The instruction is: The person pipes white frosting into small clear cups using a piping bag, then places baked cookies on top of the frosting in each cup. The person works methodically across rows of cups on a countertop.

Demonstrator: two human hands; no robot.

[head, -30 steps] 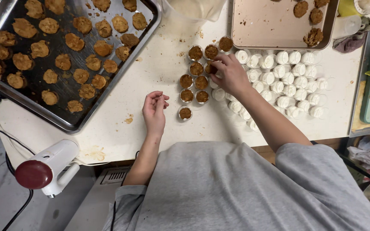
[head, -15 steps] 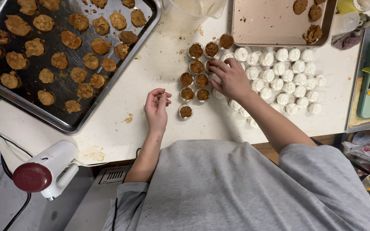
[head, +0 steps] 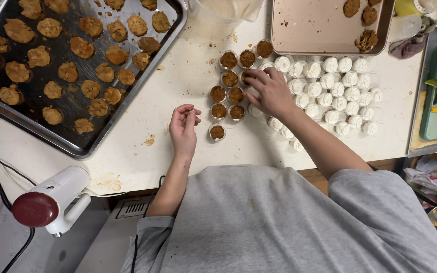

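My left hand [head: 184, 126] rests on the white counter with its fingers curled in against the thumb; nothing shows in it. It lies just left of a lone crumb-filled cup [head: 217, 132]. My right hand [head: 270, 92] lies palm down over the cluster of small cups, fingers spread, with the fingertips touching the crumb-filled cups [head: 229, 78]. Whatever is under the palm is hidden. To its right stand several white empty cups [head: 340, 91] packed together.
A dark baking tray [head: 127, 114] of brown cookies fills the upper left. A tan tray [head: 319, 30] with a few cookies sits at the top right. A white hand mixer [head: 51, 199] lies at the counter's front left edge. A green board [head: 433, 126] with fruit is at the right.
My right hand has shifted slightly left over the filled cups. My left hand stays in place with its fingers curled a bit tighter.
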